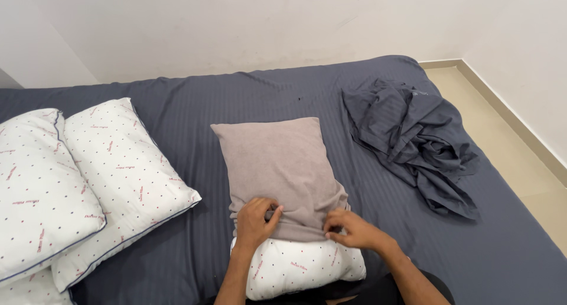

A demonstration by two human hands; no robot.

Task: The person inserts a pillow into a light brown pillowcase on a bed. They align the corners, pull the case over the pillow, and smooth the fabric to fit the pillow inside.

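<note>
A white dotted pillow [301,269] lies in front of me on the bed, most of it inside a taupe pillowcase [277,163]. The bare end of the pillow sticks out toward me. My left hand [255,222] grips the bunched open edge of the pillowcase on the left. My right hand [349,228] pinches the same edge on the right. Both hands sit at the line where the cover ends and the white pillow shows.
Two bare white dotted pillows [127,169] [35,193] lie at the left on the dark blue striped bedsheet [195,116]. A crumpled dark blue cloth [413,139] lies at the right. Beige floor [502,134] runs along the bed's right side; white walls stand behind.
</note>
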